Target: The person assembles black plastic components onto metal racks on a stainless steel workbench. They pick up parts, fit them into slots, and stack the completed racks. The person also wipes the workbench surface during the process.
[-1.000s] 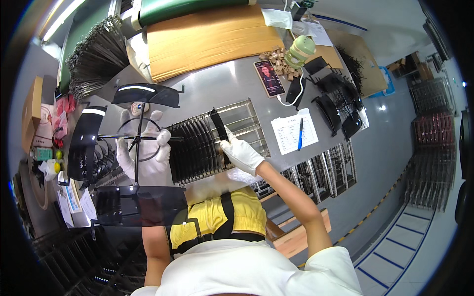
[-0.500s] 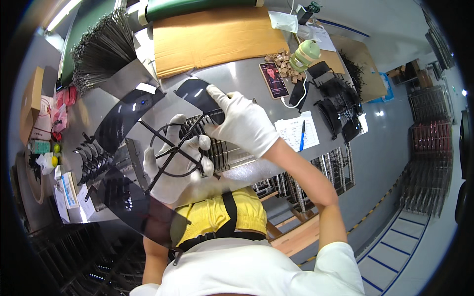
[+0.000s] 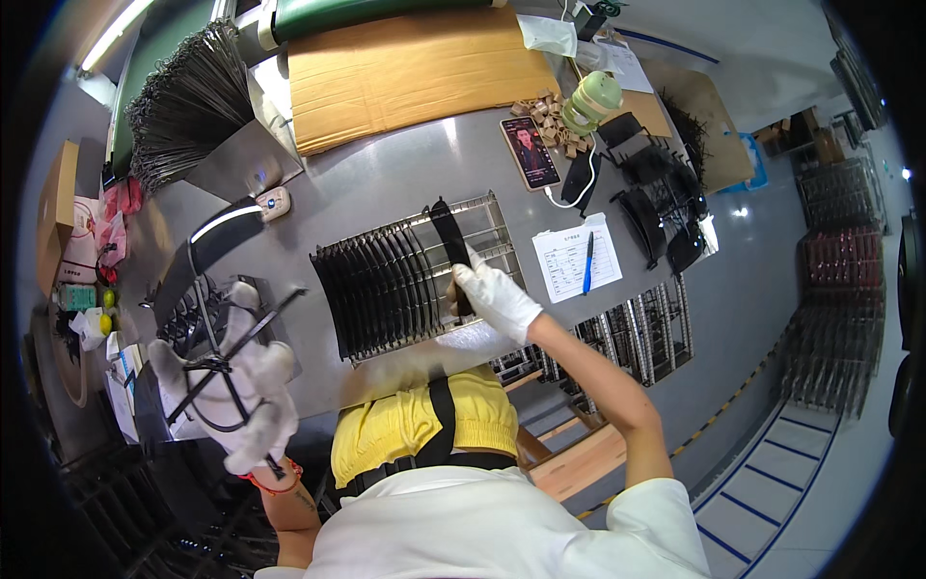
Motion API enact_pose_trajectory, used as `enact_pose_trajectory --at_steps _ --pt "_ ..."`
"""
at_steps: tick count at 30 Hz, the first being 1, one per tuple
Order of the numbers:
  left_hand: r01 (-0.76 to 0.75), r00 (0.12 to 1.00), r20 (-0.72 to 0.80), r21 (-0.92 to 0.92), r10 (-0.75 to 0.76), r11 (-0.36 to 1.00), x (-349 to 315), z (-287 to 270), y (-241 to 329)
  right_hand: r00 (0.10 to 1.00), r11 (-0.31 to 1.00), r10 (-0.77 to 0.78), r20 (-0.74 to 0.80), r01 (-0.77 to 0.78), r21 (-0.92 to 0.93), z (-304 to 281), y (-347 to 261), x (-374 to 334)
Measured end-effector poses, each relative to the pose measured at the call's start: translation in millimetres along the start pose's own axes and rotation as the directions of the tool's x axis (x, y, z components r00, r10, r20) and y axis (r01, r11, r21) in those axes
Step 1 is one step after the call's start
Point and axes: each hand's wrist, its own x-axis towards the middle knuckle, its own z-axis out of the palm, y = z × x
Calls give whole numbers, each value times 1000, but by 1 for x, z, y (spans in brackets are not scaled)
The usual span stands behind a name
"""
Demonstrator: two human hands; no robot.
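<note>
My left hand (image 3: 262, 386), in a white glove, holds a black cross-shaped wire frame (image 3: 210, 365) with a ring at its centre. Its fingers are spread behind the crossed arms. A dark, glossy curved panel (image 3: 227, 230) sits at the far arm of the frame. My right hand (image 3: 494, 297), also gloved, pinches the near end of another dark curved panel (image 3: 447, 232), which stands almost edge-on at a wire rack (image 3: 497, 232). Several similar dark panels (image 3: 376, 285) stand in a row in the rack, left of my right hand.
A paper form (image 3: 561, 270) with a blue pen (image 3: 589, 256) lies right of the rack. Behind are a phone (image 3: 531, 152), small brown blocks (image 3: 545, 116), a green cup (image 3: 591, 101) and a cardboard sheet (image 3: 415, 72). Thin black wires (image 3: 188, 106) fill a metal holder at far left.
My left hand has moved left with the wire frame, uncovering the rack. My right hand has brought one dark panel away from the frame, down to the rack.
</note>
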Motion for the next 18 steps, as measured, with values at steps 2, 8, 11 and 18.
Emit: enact_pose_trajectory --at_steps 2,8,11,18 --pt "48 999 7 21 -49 999 -1 -14 5 964 861 -262 41 253 -441 13 16 4" --pt "306 952 -16 79 -305 949 14 -39 5 934 504 -299 194 327 -799 23 8 9" --pt "283 930 -242 -14 -278 959 18 -44 1 979 650 -180 94 190 -736 27 -9 4" --pt "354 914 -141 -177 -380 918 23 -50 -5 968 654 -183 -171 -10 -757 32 -16 7"
